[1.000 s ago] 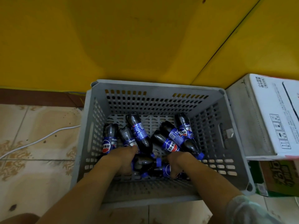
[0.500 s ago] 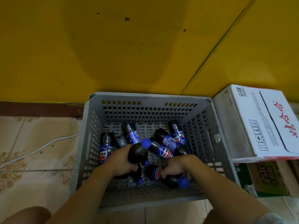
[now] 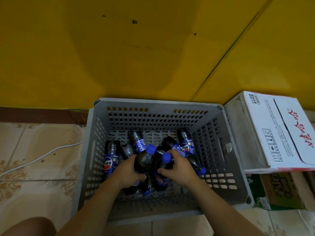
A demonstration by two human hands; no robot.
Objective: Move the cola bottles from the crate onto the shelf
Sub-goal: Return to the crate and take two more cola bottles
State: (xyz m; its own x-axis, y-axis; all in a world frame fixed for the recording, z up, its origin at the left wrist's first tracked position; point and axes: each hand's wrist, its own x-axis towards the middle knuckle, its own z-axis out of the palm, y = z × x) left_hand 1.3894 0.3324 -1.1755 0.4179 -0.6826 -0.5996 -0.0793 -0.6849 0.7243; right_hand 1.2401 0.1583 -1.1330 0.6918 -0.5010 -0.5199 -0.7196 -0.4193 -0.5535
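Both my hands inside grey crate. My left hand grips cola bottle, cap up. My right hand grips second bottle, cap up. Remaining bottles lie on crate floor; count unclear, roughly six. White carton beside crate

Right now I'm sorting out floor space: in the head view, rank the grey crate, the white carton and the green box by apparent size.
1. grey crate
2. white carton
3. green box, partly hidden under the carton, so its true size is unsure.
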